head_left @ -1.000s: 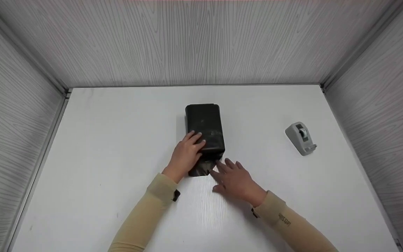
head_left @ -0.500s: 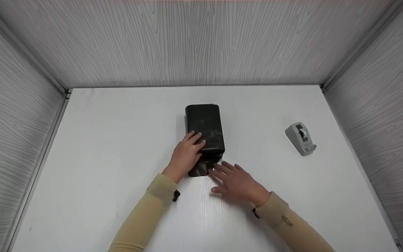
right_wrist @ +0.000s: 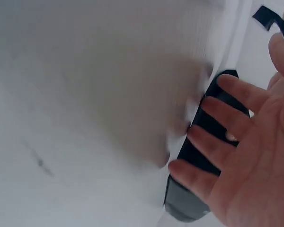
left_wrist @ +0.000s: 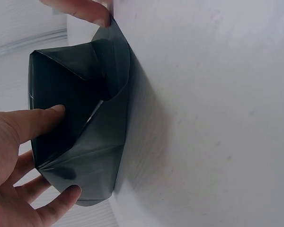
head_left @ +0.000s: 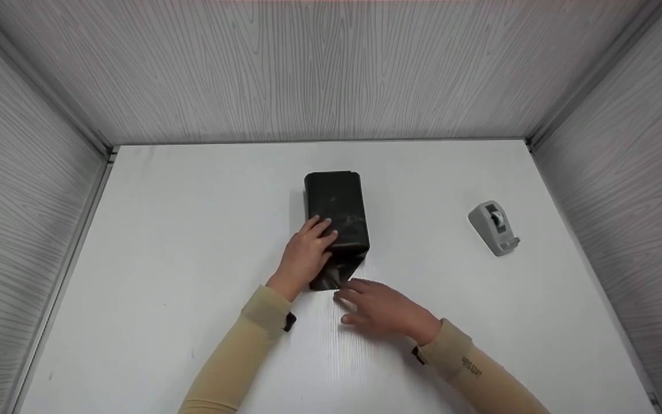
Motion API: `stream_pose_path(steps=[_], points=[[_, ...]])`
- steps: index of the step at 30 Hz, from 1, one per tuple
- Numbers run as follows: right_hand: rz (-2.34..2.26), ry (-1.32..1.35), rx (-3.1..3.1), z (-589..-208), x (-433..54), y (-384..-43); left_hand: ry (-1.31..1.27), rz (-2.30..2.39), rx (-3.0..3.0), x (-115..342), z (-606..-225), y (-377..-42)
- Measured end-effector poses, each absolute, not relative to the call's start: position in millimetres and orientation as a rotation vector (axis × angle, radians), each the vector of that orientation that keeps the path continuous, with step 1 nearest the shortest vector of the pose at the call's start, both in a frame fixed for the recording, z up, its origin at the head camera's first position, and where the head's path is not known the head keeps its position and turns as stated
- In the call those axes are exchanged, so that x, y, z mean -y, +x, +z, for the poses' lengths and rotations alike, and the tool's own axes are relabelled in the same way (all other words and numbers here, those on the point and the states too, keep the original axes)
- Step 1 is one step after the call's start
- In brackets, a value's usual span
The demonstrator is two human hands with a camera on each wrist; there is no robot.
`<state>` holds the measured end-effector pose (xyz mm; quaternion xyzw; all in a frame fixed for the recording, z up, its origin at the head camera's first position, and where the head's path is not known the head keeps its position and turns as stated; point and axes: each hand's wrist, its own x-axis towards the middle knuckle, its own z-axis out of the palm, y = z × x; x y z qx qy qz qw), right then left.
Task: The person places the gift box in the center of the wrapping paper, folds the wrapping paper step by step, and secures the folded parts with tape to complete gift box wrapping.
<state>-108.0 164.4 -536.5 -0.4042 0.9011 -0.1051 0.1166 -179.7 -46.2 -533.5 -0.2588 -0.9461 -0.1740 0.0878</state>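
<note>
A black, box-shaped package (head_left: 337, 201) in glossy wrapping lies lengthwise on the white table. Its near end shows folded flaps (head_left: 331, 279), and the left wrist view looks straight at this creased end (left_wrist: 85, 118). My left hand (head_left: 302, 253) rests on the package's left side, fingers spread over the top; in the left wrist view its thumb presses against the folded end. At the tip of the pointed flap is my right hand (head_left: 388, 310), with one fingertip at the flap's edge. The right wrist view shows this hand (right_wrist: 246, 137) with fingers extended and spread.
A grey tape dispenser (head_left: 493, 227) with a roll in it stands to the right on the white table (head_left: 193, 218). Wood-grain panels (head_left: 308, 69) enclose the table at the back and both sides.
My right hand has slid down and left from the package's near right corner along the flap to its tip. The left hand, package and tape dispenser stay in place.
</note>
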Motion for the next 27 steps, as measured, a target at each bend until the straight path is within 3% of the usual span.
stream_pose_path(steps=[3,11,27], points=[[-0.517,-1.109,-2.744,-530.0,-170.8,-119.6,-0.773,-0.509,2.821,46.3,-533.7,-179.6],[-0.974,-0.604,-3.024,-521.9,-183.9,-157.8,-0.763,-0.513,2.833,46.7,-534.3,-179.8],[-0.844,-0.613,-2.890,-532.6,-170.8,-193.4,-0.754,-0.539,2.855,45.7,-533.1,-180.3]])
